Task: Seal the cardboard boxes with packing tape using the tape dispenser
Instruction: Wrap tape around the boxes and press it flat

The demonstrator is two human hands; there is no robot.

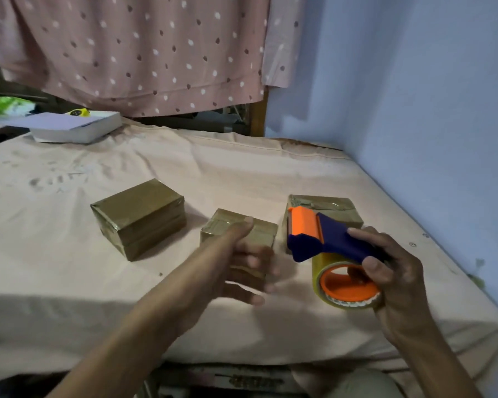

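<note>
on a bed covered with a wrinkled pale peach sheet sit three small cardboard boxes, all wrapped in glossy brown tape. left box stands alone, well apart from the others. middle box is near the front centre. right box sits toward the wall side, just behind the tape dispenser. the sheet has faint dark smudges at the far left and a few small specks near the right edge.

left hand reaches over the middle box, thumb lying on its top, fingers spread and blurred at the near side; cannot tell if they actually grip it. right hand holds the tape dispenser by its dark blue handle, fingers curled round it, lifted above the sheet. the dispenser has an orange front plate and an orange hub carrying a roll of clear yellowish tape.

at the far left corner of the bed lies a thick white stack of paper, a small yellow object on top. behind hangs a pink curtain with white and dark dots. a plain light blue wall runs along the right. a wooden post stands where curtain meets wall.
</note>
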